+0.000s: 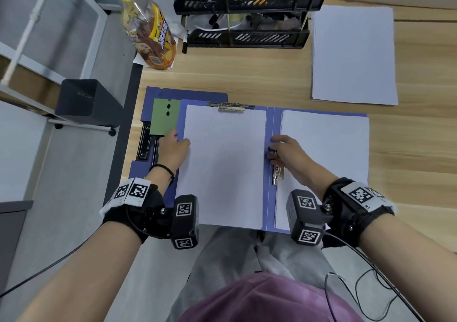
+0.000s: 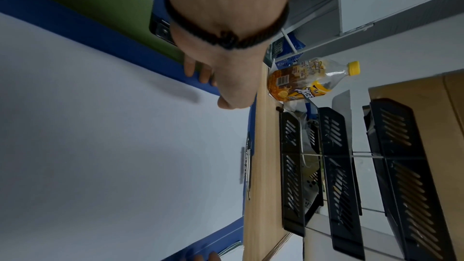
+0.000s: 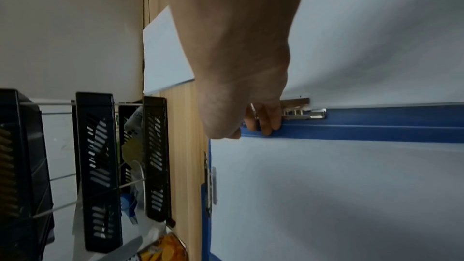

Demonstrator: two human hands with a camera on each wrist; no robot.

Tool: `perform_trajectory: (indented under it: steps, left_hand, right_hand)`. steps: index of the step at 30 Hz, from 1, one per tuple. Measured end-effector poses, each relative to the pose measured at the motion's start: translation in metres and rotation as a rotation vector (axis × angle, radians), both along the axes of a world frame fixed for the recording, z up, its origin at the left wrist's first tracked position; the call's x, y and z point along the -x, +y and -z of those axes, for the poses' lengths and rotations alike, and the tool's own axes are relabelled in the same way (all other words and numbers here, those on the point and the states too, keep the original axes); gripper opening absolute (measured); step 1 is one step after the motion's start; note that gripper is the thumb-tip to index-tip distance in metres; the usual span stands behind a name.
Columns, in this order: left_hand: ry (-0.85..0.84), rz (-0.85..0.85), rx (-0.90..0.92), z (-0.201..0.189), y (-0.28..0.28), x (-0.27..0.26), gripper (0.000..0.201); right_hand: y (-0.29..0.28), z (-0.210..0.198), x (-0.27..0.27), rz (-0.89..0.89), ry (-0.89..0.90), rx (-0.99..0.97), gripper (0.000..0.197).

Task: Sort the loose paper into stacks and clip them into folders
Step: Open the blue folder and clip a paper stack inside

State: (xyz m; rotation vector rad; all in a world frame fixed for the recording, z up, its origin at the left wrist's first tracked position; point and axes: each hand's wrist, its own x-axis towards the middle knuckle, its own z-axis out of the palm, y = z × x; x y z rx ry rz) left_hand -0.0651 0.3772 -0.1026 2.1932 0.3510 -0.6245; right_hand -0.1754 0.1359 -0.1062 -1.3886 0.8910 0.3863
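Observation:
An open blue folder (image 1: 270,198) lies at the desk's front edge. A white sheet stack (image 1: 222,168) covers its left panel under a metal top clip (image 1: 232,106). More white paper (image 1: 326,148) lies on the right panel. My left hand (image 1: 173,146) grips the folder's left edge, thumb on the paper and fingers (image 2: 198,72) over the blue rim. My right hand (image 1: 284,148) sits at the spine, with its fingers (image 3: 266,122) curled on the metal side clip (image 3: 301,113). A loose paper stack (image 1: 353,54) lies at the far right.
A second blue folder (image 1: 188,94) with a green card (image 1: 164,119) and a black clip (image 1: 144,143) lies under the left side. A yellow-capped bottle (image 1: 148,30) and a black tiered tray rack (image 1: 247,12) stand at the back. The desk's left edge drops to the floor.

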Motion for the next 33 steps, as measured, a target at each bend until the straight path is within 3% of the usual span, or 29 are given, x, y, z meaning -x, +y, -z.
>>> perform_trajectory:
  steps: [3,7,12,16,19,27,33]
  left_hand:
    - [0.003,0.055,0.069,-0.004,-0.015,-0.012,0.021]
    - [0.087,0.175,0.129,-0.014,-0.057,-0.024,0.045]
    - [0.165,0.386,0.090,-0.017,-0.111,-0.034,0.049]
    - [0.234,0.442,0.063,-0.008,-0.136,-0.037,0.056]
    - [0.275,0.448,0.062,-0.001,-0.147,-0.036,0.056]
    - [0.133,0.331,0.154,-0.007,-0.143,-0.050,0.016]
    - [0.039,0.094,0.293,-0.007,-0.113,-0.060,0.027]
  right_hand:
    - [-0.019,-0.003,-0.002,0.065,0.020,0.016,0.021]
    - [-0.042,-0.005,-0.007,0.016,0.049,0.006,0.020]
    - [-0.062,-0.008,-0.022,-0.086,0.123,0.038,0.039]
    - [-0.068,-0.001,-0.044,-0.106,0.154,0.025,0.042]
    - [-0.063,0.009,-0.059,-0.112,0.177,0.020,0.041]
    - [-0.058,0.030,-0.072,-0.021,0.236,0.076,0.040]
    - [-0.056,0.031,-0.074,0.062,0.255,-0.012,0.039]
